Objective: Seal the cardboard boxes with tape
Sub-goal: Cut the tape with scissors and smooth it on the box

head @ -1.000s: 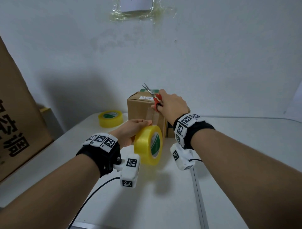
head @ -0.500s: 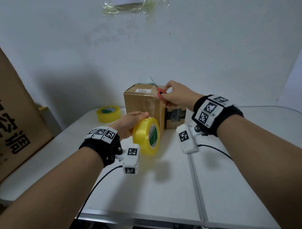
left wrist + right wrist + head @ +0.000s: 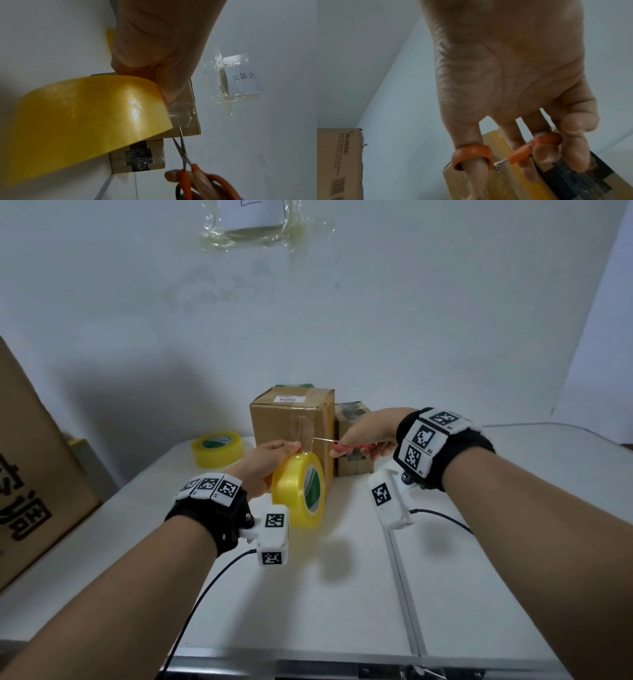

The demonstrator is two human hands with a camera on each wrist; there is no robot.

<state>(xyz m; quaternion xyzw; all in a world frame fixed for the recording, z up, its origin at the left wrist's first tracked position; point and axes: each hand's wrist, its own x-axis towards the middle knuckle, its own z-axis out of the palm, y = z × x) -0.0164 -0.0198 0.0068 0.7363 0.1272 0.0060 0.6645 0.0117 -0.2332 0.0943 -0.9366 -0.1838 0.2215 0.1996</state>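
Tape roll (image 3: 298, 489) hides scissors (image 3: 184, 159) blades parted in left-wrist view.

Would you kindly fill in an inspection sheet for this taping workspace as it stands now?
Surface: white folding table, seam down its middle.
Job's things: tall cardboard box with clear tape down its front; smaller box behind it; yellow tape roll; orange scissors, blades open at the tape strip.
Clutter: spare tape roll on the table.
Hands: left hand grips the roll; right hand holds the scissors.
Cables: black wrist-camera leads.
Surroundings: white wall, taped paper note, large carton at left.
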